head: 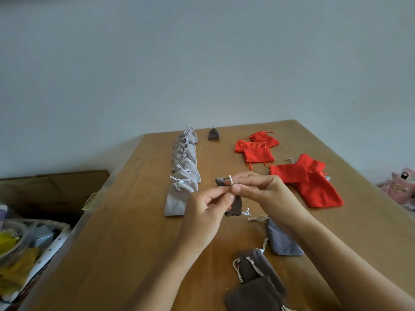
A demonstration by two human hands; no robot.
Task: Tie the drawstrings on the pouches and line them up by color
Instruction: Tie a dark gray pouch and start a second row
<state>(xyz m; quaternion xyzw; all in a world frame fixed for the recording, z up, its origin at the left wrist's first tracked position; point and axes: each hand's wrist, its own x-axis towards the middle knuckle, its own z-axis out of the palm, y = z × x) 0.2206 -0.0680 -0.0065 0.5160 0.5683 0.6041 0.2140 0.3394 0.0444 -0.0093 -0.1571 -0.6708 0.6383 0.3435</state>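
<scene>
Pinching a dark brown pouch (236, 206) just above the surface (134, 232), we have both grips closed on it: left hand (205, 217) at its neck, right hand (260, 193) with the white drawstring (230, 178) looped over a fingertip. Tied light grey pouches (185, 169) line up just left; red pouches (310, 182) lie loose to the right.

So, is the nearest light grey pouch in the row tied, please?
Tied: the light grey pouch has its neck cinched under a white bow.

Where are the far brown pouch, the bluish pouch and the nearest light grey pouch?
far brown pouch (213, 134): head view, mid-body.
bluish pouch (280, 242): head view, middle of cloth.
nearest light grey pouch (176, 202): head view, lower body.
</scene>
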